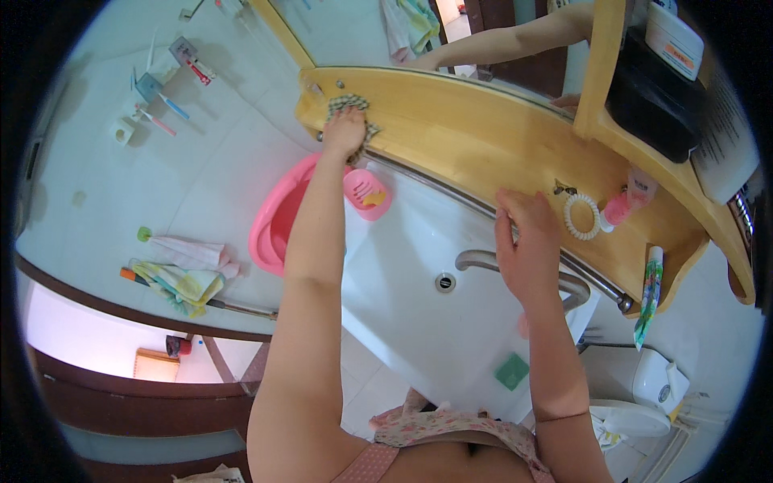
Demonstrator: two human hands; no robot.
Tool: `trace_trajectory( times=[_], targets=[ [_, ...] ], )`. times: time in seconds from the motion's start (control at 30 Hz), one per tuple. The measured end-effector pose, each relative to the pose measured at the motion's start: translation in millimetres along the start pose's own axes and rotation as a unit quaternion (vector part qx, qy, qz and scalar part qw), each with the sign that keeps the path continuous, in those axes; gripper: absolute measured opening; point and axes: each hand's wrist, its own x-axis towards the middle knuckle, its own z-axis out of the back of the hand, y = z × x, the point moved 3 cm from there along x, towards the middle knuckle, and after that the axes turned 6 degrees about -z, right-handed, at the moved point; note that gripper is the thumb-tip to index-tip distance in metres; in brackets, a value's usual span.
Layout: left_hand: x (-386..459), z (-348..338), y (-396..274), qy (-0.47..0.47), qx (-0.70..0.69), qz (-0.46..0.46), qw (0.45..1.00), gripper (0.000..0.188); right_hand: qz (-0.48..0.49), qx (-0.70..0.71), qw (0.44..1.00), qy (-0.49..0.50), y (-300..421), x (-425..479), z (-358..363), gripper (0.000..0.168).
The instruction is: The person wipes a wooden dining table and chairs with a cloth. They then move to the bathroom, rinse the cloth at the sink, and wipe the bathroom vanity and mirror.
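My left hand (345, 131) presses a checked cloth (356, 151) onto the left end of a wooden shelf (447, 130) below a mirror. My right hand (528, 241) is over the shelf's front edge and its metal rail (435, 184), above the faucet (477, 259); I see nothing held in it, though its palm side is partly hidden. Just right of it on the shelf lie a white coiled hair tie (581, 217) and a pink tube (628, 199). A toothpaste tube (649, 296) lies at the shelf's right end.
Below the shelf is a white sink (410, 308) with a pink soap dish (367, 202), a green sponge (512, 371) and a pink basin (266, 229) at its left. Toothbrushes (174, 107) and towels (181, 281) hang on the left wall. Bottles and a black container (649, 96) stand at upper right.
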Motion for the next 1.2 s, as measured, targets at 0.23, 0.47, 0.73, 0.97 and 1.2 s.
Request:
trace_trajectory(
  times=[0.23,0.47,0.73,0.97,1.2],
  targets=[
    [43.6,-11.9,51.7,0.000,0.042,0.069,0.997,0.051,0.004,0.011,1.000,0.003,1.1,3.3,-1.9,0.015],
    [-3.3,-2.4,-13.0,-0.058,0.012,0.016,0.998,0.051,0.005,0.015,1.000,-0.009,6.8,1.0,-4.4,0.014],
    [-107.9,7.4,-152.4,-0.170,-0.179,-0.098,0.964,0.043,0.024,0.009,0.999,-0.021,5.9,-0.6,-7.2,0.013],
    [-173.5,49.9,-207.1,-0.009,-0.270,-0.233,0.934,0.045,-0.043,0.071,0.996,-0.043,1.2,-0.6,5.3,0.009],
    [-154.1,45.8,-170.7,-0.019,-0.178,-0.334,0.925,0.049,-0.008,0.057,0.997,-0.055,2.4,-3.3,3.0,0.008]
  ],
)
